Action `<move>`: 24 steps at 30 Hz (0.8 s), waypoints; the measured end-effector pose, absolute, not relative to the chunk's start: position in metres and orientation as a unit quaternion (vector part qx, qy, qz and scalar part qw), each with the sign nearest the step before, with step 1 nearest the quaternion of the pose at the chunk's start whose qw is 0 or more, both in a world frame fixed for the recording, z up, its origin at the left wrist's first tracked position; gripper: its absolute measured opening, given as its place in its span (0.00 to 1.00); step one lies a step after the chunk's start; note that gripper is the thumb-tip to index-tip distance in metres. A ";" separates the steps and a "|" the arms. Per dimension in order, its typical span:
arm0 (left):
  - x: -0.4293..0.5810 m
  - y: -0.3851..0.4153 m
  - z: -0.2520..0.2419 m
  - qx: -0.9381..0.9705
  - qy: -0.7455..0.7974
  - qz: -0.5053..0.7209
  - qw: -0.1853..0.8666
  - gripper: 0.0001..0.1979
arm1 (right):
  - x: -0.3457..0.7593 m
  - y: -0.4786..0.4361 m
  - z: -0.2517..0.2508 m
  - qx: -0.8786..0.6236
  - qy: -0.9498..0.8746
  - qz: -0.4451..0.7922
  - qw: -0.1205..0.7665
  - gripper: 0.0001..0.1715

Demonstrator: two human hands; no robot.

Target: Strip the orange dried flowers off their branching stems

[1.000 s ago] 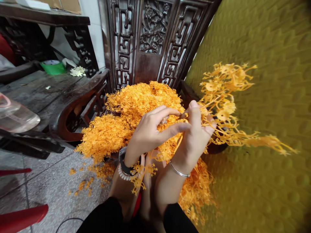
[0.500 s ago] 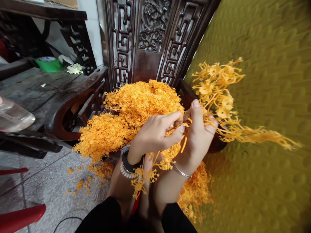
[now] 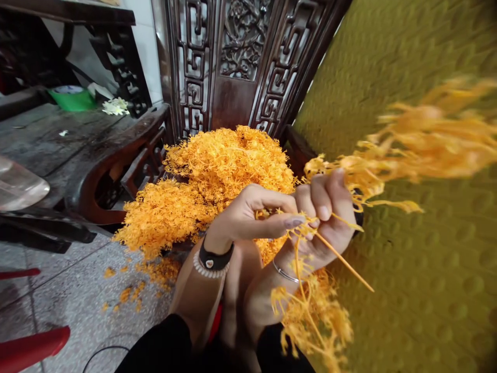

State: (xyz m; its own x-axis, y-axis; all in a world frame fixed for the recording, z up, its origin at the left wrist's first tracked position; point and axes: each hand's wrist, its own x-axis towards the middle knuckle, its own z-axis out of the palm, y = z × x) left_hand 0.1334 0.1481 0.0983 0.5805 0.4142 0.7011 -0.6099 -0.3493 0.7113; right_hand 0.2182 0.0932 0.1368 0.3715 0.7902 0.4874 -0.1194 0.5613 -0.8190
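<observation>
My left hand [image 3: 258,212], with a dark band and a beaded bracelet at the wrist, pinches the thin stem of an orange artificial flower sprig. A straight orange stem [image 3: 345,263] sticks out to the lower right from between the two hands. Beside it, my right hand [image 3: 330,223] is curled shut around a bunch of orange flower sprigs [image 3: 438,142]; their flowers fan out to the right, smeared by motion. More flowers [image 3: 314,324] hang below my fingers, in front of the right forearm. Behind the hands a large heap of the same orange flowers [image 3: 229,160] lies on a chair.
A carved dark wooden chair back [image 3: 236,98] rises behind the heap. To the left are a wooden seat [image 3: 42,150] with a green tape roll [image 3: 72,98], white flowers [image 3: 115,106] and a clear bottle [image 3: 21,186]. Orange bits [image 3: 126,294] lie on the floor; a yellow padded surface [image 3: 427,269] fills the right.
My right hand has turned and lowered slightly, and its bunch has swung farther right. The sprig dangling below the hands has moved right, and a bare stem now points downward right.
</observation>
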 end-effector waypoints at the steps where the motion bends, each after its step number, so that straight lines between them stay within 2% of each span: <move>1: 0.135 0.146 0.097 0.666 -0.075 0.465 0.578 0.16 | 0.215 0.093 0.138 -0.340 -0.471 0.307 0.754 0.28; 5: 0.142 0.140 0.092 0.619 -0.068 0.493 0.607 0.20 | 0.211 0.097 0.137 -0.314 -0.477 0.288 0.769 0.27; 10: 0.143 0.147 0.088 0.598 0.089 0.581 0.545 0.28 | 0.215 0.102 0.132 -0.443 -0.531 0.261 0.673 0.19; 13: 0.134 0.156 0.093 0.487 0.067 0.645 0.585 0.25 | 0.215 0.105 0.131 -0.488 -0.529 0.246 0.649 0.18; 16: 0.123 0.161 0.102 0.400 0.007 0.651 0.645 0.26 | 0.217 0.108 0.130 -0.513 -0.516 0.228 0.647 0.19; 24: 0.108 0.162 0.109 0.343 0.075 0.652 0.672 0.22 | 0.221 0.118 0.114 -0.526 -0.485 0.192 0.672 0.19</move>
